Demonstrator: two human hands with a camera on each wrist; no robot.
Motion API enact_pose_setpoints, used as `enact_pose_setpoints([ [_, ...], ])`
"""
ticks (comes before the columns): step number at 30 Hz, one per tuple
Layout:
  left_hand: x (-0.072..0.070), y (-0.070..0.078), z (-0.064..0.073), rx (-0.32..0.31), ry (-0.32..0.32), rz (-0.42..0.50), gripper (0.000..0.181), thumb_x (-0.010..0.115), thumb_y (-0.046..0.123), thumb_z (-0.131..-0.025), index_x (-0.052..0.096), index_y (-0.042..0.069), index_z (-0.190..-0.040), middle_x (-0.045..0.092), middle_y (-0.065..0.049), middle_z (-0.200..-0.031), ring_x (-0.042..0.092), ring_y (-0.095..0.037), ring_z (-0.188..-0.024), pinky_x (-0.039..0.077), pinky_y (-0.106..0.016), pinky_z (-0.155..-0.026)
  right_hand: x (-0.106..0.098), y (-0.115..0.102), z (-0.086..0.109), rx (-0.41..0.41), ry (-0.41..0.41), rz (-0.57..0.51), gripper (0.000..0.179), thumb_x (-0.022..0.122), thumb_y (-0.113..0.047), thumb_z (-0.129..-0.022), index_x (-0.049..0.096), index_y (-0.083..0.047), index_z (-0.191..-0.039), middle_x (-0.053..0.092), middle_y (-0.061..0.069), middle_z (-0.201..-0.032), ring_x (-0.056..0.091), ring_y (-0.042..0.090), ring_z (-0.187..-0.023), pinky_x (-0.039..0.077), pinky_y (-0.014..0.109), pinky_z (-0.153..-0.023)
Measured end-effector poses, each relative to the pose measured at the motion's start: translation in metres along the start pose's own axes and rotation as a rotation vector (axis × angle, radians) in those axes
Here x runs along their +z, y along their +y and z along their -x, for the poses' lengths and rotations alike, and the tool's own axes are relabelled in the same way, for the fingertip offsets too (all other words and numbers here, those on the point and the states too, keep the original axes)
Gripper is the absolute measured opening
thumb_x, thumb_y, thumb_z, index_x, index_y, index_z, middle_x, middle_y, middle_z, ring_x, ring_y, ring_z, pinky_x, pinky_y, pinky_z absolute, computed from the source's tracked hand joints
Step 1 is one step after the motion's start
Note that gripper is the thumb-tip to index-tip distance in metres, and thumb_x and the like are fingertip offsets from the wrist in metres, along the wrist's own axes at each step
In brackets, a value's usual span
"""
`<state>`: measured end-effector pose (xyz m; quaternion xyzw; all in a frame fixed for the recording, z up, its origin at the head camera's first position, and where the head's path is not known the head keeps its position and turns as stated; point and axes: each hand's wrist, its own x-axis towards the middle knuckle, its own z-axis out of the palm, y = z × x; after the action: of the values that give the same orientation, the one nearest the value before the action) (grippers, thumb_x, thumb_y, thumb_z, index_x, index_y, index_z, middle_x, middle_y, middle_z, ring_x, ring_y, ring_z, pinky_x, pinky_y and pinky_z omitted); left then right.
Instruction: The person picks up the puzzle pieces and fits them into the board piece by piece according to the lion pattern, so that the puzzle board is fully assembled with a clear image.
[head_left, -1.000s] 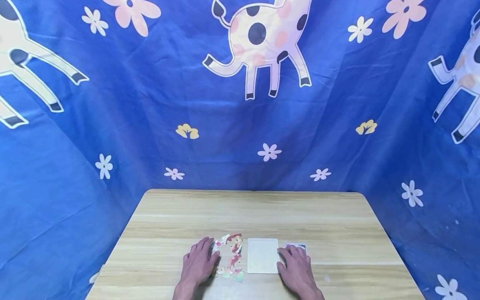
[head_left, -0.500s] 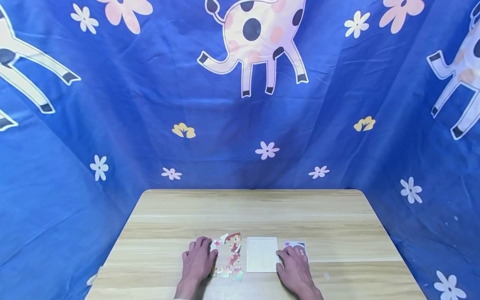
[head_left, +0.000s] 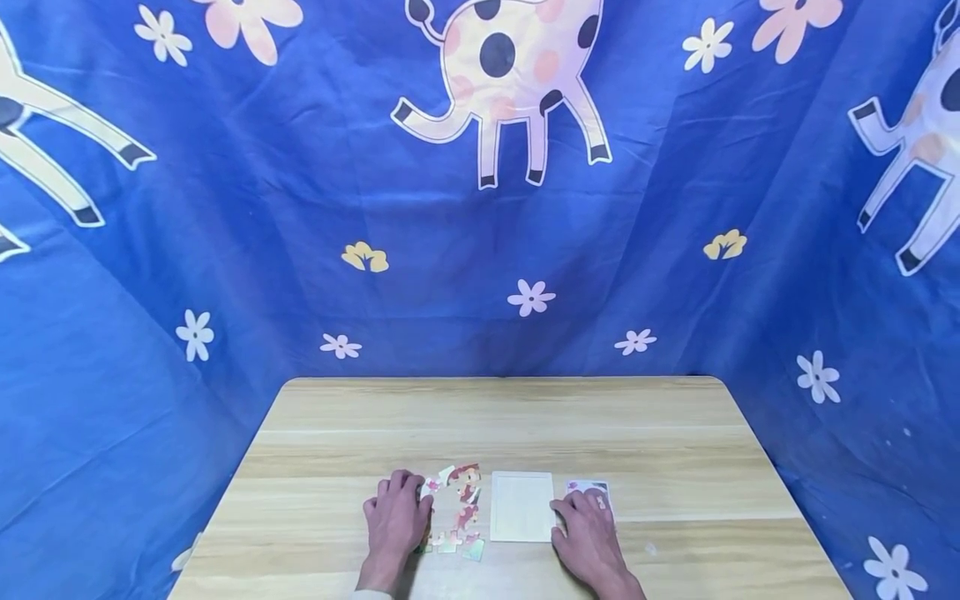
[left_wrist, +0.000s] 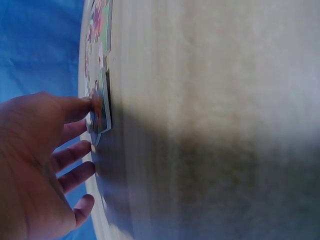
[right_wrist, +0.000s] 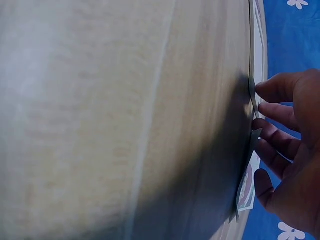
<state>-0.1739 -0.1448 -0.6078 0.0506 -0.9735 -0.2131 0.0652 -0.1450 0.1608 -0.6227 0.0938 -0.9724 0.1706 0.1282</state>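
Puzzle pieces (head_left: 467,518) lie just right of the left hand (head_left: 396,518), a white tray (head_left: 522,507) just left of the right hand (head_left: 591,533), both hands' fingers apart, seemingly steadying the edges.

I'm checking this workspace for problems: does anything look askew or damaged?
Mildly: the colourful, flat jigsaw pieces left of the white, square tray sit askew, with pale wood-grain tabletop showing between them, so their picture looks broken up. No damage is visible.

honestly can't make out any text in these views, no readable labels, brands, numbers or signs on anything, sorry
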Motion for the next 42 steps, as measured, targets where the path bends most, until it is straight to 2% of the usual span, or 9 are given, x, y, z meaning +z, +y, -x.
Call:
enact_pose_setpoints([
  [10,0.002,-0.001,-0.001,-0.020,0.009,0.024,0.035,0.069,0.029,-0.085,0.064,0.014,-0.116,0.057,-0.008,-0.124,0.048,-0.031,-0.115,0.033,-0.057,-0.090,0.000,-0.002,-0.001,-0.022,0.032,0.007,0.033,0.074,-0.022,-0.071,0.073,-0.017,-0.104,0.062,-0.005,-0.095,0.054,0.018,-0.095,0.042,0.046,-0.088],
  [15,0.004,0.002,0.000,-0.024,0.023,0.027,0.032,0.068,0.026,-0.085,0.063,0.015,-0.115,0.064,-0.005,-0.116,0.052,-0.028,-0.108,0.033,-0.056,-0.090,0.000,-0.001,0.000,0.000,0.005,-0.002,0.034,0.073,-0.022,-0.072,0.072,-0.017,-0.106,0.062,-0.005,-0.096,0.054,0.019,-0.098,0.041,0.047,-0.091],
  [23,0.006,0.005,-0.003,-0.056,0.036,0.102,0.029,0.066,0.021,-0.087,0.064,0.017,-0.116,0.070,-0.003,-0.110,0.056,-0.025,-0.101,0.032,-0.054,-0.091,0.002,0.000,0.000,0.006,-0.003,-0.003,0.034,0.072,-0.025,-0.074,0.072,-0.019,-0.108,0.062,-0.006,-0.099,0.054,0.016,-0.096,0.041,0.048,-0.090],
  [32,0.002,0.013,-0.001,-0.016,0.051,0.148,0.035,0.061,0.019,-0.089,0.063,0.024,-0.124,0.069,-0.001,-0.102,0.057,-0.021,-0.096,0.034,-0.047,-0.084,0.001,0.000,0.000,0.022,-0.008,-0.016,0.035,0.071,-0.024,-0.074,0.072,-0.019,-0.109,0.061,-0.006,-0.098,0.054,0.015,-0.095,0.042,0.046,-0.086],
  [39,0.003,0.021,0.000,-0.013,0.072,0.192,0.033,0.061,0.020,-0.088,0.063,0.021,-0.121,0.070,-0.002,-0.101,0.057,-0.021,-0.096,0.035,-0.046,-0.084,0.001,0.000,-0.001,0.031,-0.014,-0.021,0.036,0.071,-0.023,-0.075,0.071,-0.019,-0.110,0.061,-0.007,-0.099,0.054,0.014,-0.096,0.041,0.044,-0.084],
  [42,0.004,0.025,-0.001,-0.009,0.084,0.212,0.034,0.064,0.020,-0.086,0.064,0.019,-0.120,0.069,0.000,-0.095,0.057,-0.021,-0.093,0.035,-0.046,-0.084,0.001,0.000,0.000,0.033,-0.020,-0.021,0.035,0.071,-0.024,-0.075,0.071,-0.020,-0.110,0.061,-0.008,-0.099,0.054,0.014,-0.096,0.041,0.044,-0.084],
])
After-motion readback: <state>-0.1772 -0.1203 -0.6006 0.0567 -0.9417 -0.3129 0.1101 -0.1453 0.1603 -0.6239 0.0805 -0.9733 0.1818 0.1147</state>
